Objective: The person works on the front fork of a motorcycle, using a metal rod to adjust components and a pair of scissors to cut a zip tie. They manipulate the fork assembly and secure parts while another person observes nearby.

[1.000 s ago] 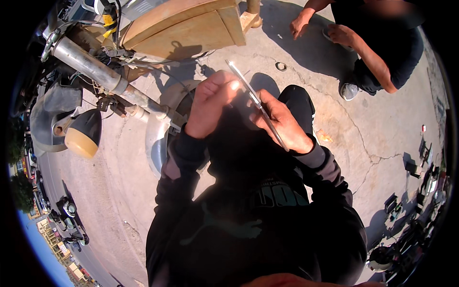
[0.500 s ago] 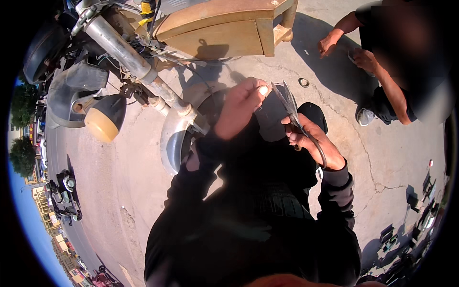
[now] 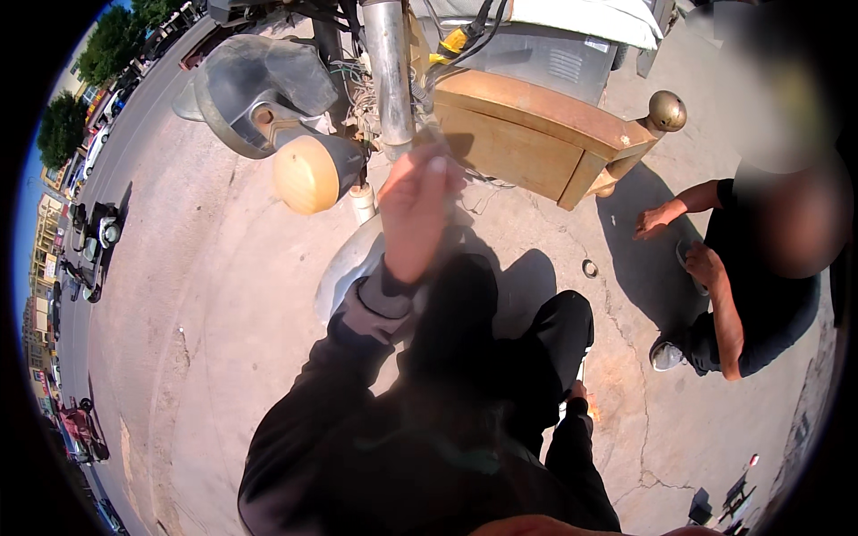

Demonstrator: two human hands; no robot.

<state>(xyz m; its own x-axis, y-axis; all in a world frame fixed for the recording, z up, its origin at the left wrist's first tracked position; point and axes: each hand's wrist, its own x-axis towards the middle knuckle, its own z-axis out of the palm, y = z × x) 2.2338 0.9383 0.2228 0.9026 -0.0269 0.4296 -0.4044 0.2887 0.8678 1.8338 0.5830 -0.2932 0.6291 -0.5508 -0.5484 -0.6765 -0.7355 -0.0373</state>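
Note:
My left hand (image 3: 415,210), blurred, reaches up to the lower part of a silver front fork tube (image 3: 386,71) and a tangle of thin wires (image 3: 358,104). Its fingers are drawn together, and what they hold cannot be made out. A round cream and dark lamp (image 3: 304,175) and a grey, bent shroud (image 3: 259,85) sit just left of it. Below them is a shiny metal mudguard (image 3: 344,272). My right hand (image 3: 577,393) is low beside my dark trouser leg, mostly hidden, so its fingers and anything in them are unclear.
A gold wooden furniture piece (image 3: 500,129) stands beyond the fork, near a grey metal box (image 3: 550,58). Another person (image 3: 760,295) crouches on the right, hands low. A small ring (image 3: 590,268) lies on the cracked pavement (image 3: 206,313). A road with parked scooters (image 3: 94,241) runs along the left.
My view has swung, shifting the scene. My left hand has moved up to the fork. My right hand, earlier holding a long metal tool up, has dropped down beside my leg.

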